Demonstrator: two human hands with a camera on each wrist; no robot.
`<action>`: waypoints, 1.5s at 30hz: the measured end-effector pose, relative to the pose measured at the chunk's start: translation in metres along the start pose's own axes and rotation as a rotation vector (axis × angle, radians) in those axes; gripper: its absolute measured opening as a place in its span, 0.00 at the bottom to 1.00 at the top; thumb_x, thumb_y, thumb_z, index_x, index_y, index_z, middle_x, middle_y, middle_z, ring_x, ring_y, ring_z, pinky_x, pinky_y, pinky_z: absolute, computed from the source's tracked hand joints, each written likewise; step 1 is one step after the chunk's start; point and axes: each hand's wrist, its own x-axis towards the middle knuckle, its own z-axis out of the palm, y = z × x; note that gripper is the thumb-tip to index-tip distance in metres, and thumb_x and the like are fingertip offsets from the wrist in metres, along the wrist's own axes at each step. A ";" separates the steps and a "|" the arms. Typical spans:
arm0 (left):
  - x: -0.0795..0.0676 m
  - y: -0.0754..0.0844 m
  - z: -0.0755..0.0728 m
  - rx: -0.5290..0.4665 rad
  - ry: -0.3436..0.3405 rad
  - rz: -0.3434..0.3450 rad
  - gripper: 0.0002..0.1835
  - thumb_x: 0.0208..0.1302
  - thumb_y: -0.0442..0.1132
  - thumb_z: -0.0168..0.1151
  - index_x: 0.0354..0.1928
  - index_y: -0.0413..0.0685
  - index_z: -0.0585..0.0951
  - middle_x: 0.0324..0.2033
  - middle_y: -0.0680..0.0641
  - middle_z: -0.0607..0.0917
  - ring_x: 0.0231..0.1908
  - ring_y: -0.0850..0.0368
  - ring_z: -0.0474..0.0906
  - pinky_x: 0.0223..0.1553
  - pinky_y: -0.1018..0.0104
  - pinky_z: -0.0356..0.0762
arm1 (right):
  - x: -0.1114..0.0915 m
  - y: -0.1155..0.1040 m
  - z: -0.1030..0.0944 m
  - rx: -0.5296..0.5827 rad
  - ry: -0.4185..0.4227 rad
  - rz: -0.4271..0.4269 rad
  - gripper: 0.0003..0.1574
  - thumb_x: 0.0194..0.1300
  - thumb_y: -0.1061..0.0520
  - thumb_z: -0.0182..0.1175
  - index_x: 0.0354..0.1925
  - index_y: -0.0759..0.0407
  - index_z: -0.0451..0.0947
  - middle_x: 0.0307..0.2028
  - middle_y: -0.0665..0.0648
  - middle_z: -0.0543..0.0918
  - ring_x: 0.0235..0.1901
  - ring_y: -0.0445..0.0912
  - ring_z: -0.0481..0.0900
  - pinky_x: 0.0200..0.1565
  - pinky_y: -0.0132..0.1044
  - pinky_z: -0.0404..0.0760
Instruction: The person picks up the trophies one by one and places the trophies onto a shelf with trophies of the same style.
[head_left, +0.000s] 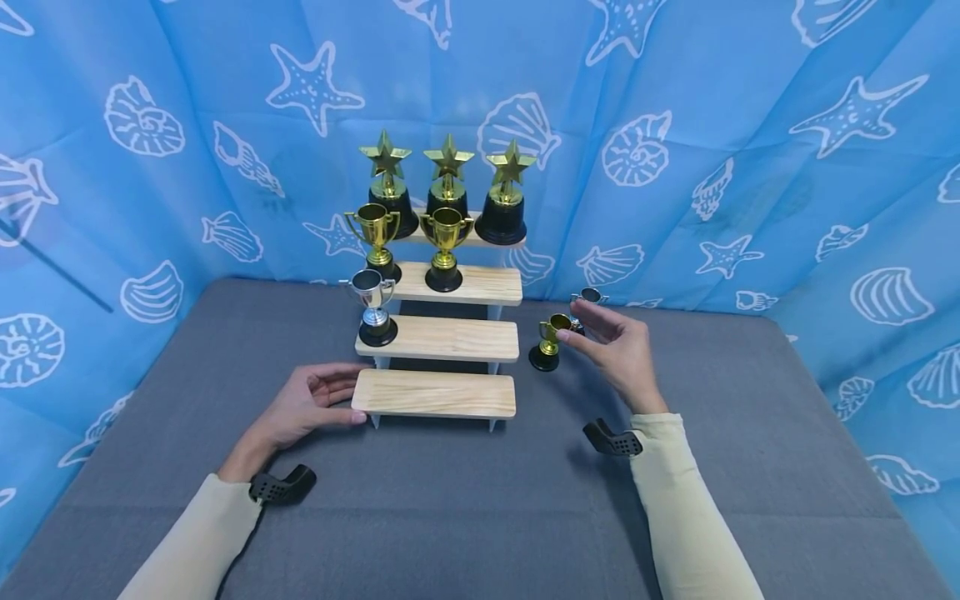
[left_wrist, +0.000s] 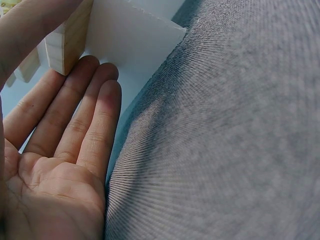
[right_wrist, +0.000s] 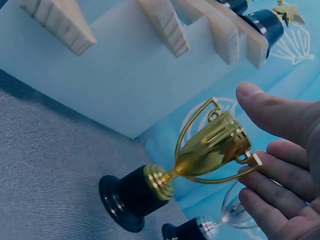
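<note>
"While the right hand is beside the gold cup, are its fingers closed?"

"No. They are rather straight and the thumb stands apart, with the cup near the gap between them. Whether a finger touches the handle, I cannot tell. The cup has its black base on the grey desk, just to the left of this hand. One silver cup stands behind it, close to the fingers."

"And the left hand?"

"Its fingers are extended, at the left end of the lowest board of the wooden stand. If they press the wood, I cannot tell."

"What is on this stand, between the hands?"

"Beyond the left hand, another silver cup; farther from both hands, two gold cups, then three star trophies on the top board."
</note>
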 end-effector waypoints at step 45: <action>0.000 -0.001 -0.001 -0.018 -0.013 0.022 0.38 0.53 0.21 0.73 0.66 0.21 0.67 0.62 0.33 0.78 0.57 0.58 0.81 0.61 0.64 0.79 | 0.001 0.049 0.029 -0.060 -0.086 0.116 0.31 0.61 0.54 0.75 0.58 0.68 0.80 0.52 0.67 0.85 0.52 0.58 0.84 0.53 0.50 0.87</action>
